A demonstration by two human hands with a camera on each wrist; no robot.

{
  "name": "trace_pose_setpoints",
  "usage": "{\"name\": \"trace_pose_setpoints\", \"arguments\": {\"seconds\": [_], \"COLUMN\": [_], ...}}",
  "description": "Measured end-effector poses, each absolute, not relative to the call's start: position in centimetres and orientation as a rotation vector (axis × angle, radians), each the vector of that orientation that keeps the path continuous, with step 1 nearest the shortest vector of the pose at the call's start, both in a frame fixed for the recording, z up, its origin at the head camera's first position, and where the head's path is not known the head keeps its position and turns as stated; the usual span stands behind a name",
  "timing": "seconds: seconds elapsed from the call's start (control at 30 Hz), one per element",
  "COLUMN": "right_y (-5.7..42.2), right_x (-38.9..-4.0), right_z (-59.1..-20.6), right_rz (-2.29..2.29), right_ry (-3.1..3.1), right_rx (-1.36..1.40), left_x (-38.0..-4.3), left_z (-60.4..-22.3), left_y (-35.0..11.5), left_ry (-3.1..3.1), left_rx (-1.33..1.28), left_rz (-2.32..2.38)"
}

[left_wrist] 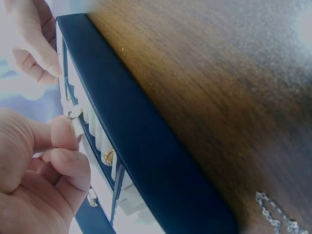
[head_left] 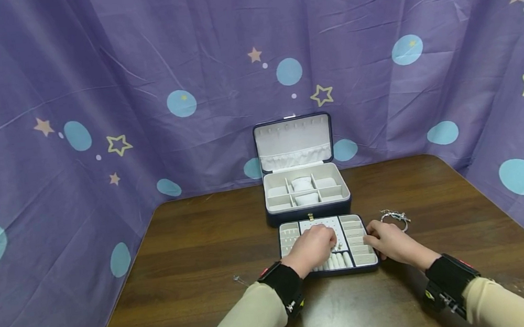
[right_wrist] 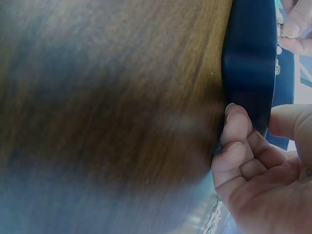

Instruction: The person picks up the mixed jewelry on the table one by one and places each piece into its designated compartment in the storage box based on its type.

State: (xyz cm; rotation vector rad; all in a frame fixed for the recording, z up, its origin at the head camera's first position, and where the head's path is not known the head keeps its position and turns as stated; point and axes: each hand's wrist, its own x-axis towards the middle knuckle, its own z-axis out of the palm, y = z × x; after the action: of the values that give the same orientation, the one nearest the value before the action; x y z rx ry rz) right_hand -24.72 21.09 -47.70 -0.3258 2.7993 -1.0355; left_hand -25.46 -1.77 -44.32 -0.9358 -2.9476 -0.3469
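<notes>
My left hand (head_left: 314,245) is over the middle of a dark blue jewelry tray (head_left: 367,267). In the left wrist view, its thumb and forefinger pinch a small gold-coloured piece of jewelry (left_wrist: 74,115), mostly covered by the fingertips; I cannot tell its exact kind. Below those fingers are the tray's white ring rolls (head_left: 339,261), and one carries a gold ring (left_wrist: 108,156). My right hand (head_left: 389,242) grips the tray's right side, thumb at the top rim and fingers curled against the outer wall, as the right wrist view shows.
Behind the tray stands an open jewelry box (head_left: 308,214), its lid raised, with small white cushions (head_left: 307,199) inside. Silver bracelets (head_left: 396,216) lie right of the tray. A fine silver chain (head_left: 240,280) lies to its left. A purple curtain (head_left: 222,146) surrounds the wooden table (head_left: 203,243).
</notes>
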Motion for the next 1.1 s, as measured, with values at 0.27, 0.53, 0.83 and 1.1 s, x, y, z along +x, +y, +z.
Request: {"name": "trace_pose_setpoints", "arguments": {"seconds": [0.27, 0.53, 0.83, 1.1], "right_y": [21.06, 21.05, 21.09, 21.11], "right_x": [-24.74, -24.77, -24.72, -24.74], "right_z": [-47.74, -47.86, -47.85, -47.83], "right_rz": [-1.032, -1.029, -1.019, -1.017], "right_ry": [2.812, 2.814, 2.811, 2.811], "right_rx": [-0.34, -0.335, -0.317, -0.31], "left_x": [-25.45, -25.33, -25.27, -25.18], "left_z": [-44.33, -44.41, -44.58, -44.48], "left_y": [-1.76, -1.89, -1.88, -2.03], "left_ry": [-2.966, -2.957, -2.94, -2.959], "left_rx": [-0.936, -0.948, -0.978, -0.972], "left_rz": [-0.36, -0.368, -0.333, -0.324]}}
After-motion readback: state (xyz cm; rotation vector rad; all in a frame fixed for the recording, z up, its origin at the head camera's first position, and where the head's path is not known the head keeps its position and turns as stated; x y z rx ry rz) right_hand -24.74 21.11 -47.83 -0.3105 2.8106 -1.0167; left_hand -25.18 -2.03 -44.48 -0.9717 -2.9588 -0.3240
